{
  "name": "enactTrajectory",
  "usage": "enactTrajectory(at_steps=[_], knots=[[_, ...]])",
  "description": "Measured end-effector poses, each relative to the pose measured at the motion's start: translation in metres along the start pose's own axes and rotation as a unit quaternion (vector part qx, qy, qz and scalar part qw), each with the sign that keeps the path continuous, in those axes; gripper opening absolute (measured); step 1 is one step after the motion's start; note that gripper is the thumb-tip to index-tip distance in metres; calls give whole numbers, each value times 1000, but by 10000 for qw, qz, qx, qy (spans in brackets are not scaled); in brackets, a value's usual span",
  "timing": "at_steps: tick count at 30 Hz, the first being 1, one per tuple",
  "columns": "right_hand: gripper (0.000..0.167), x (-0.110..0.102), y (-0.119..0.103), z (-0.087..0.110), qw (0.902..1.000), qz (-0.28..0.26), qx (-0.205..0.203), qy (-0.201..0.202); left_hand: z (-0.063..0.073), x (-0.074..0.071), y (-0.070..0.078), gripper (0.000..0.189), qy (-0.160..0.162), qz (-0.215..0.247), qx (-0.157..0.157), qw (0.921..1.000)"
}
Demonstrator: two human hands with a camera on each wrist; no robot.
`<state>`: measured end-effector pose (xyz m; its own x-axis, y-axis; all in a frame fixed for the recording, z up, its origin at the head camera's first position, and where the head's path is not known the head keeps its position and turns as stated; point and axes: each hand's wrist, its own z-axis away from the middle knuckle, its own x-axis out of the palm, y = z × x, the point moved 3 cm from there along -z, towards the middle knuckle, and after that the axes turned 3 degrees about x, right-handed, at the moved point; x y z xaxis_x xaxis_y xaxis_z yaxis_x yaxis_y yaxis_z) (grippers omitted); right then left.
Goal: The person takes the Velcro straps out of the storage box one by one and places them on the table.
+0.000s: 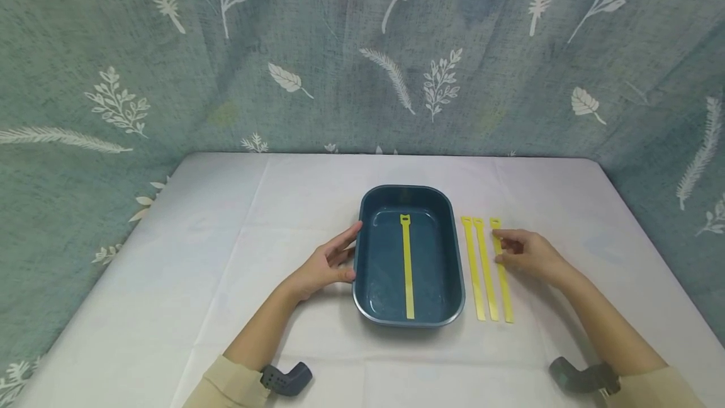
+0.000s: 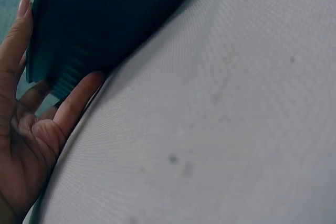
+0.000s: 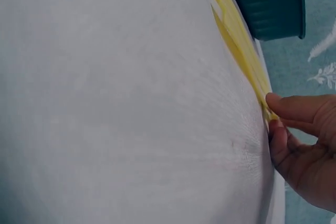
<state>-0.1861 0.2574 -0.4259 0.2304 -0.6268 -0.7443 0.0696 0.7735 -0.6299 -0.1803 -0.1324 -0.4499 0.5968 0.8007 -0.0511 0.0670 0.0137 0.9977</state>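
Note:
A deep blue-green rectangular tray (image 1: 370, 300) stands on the white-covered table with one yellow hook-and-loop cable tie (image 1: 408, 269) lying lengthwise inside it. My left hand (image 1: 323, 269) rests against the tray's left wall, fingers and thumb extended; the left wrist view shows its fingertips along the tray's side. Right of the tray, two more yellow ties (image 1: 472, 269) lie side by side. Just beyond them my right hand (image 1: 529, 255) pinches the rightmost yellow tie (image 1: 504, 291) near its slotted head, between thumb and fingers. Most of that tie still lies along the cloth.
White cloth (image 1: 272, 206) with faint creases covers the table. A blue-green leaf-patterned curtain (image 1: 334, 49) hangs behind its far edge. Dark wrist-worn devices (image 1: 287, 379) sit at both sleeve cuffs.

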Motion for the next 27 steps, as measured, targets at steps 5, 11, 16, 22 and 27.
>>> enactTrajectory(at_steps=[5,11,16,22,27], knots=[[58,0,-2,0,9995,143,-278,-106,0,0,1,99,17,-38,-41,10000],[64,0,3,0,9988,-23,-470,-137,1,0,1,99,21,-9,-11,10000],[68,-2,3,0,9990,24,-440,-2,1,0,1,99,5,-1,-4,10000],[71,-2,2,-1,9999,134,-67,8,1,0,2,99,-7,-70,-13,10000],[71,-2,2,-2,9998,182,17,-89,1,0,2,100,-34,-38,-27,10000]])
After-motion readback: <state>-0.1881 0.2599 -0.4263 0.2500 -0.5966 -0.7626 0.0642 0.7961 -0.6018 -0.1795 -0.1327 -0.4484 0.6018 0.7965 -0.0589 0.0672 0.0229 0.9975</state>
